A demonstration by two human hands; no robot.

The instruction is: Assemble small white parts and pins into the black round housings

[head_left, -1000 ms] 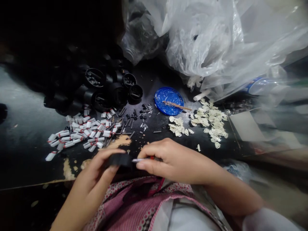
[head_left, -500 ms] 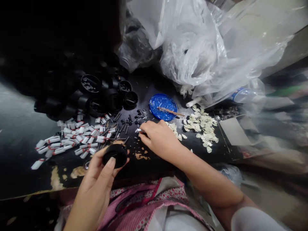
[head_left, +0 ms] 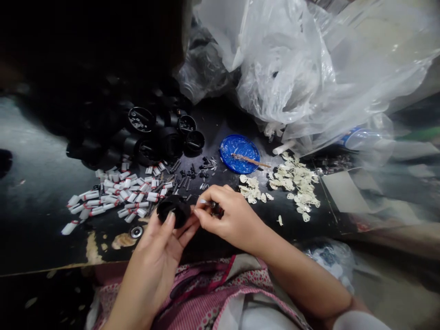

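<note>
The left hand (head_left: 161,247) grips a round black plastic housing (head_left: 173,211) between thumb and fingers, open face tilted toward the right hand (head_left: 228,217), which pinches a small metal part (head_left: 215,207) just beside the housing's rim; the part looks close to the opening but not seated in it, so by my reading this piece is mid-assembly with the insert still to go in. Just beyond the grip lie loose dark springs and screws (head_left: 187,176), and to the left of it a spread of white pins with red bands (head_left: 117,195), many unused. Farther out behind the housing sits a heap of black housings (head_left: 151,135); whether those are finished or waiting cannot be told. To the right of the grip are cream-coloured flat pieces (head_left: 292,181) and a blue lid (head_left: 239,147) with a stick resting in it. A small metal ring (head_left: 136,231) lies on the black tabletop (head_left: 41,183) just left of the left hand.
</note>
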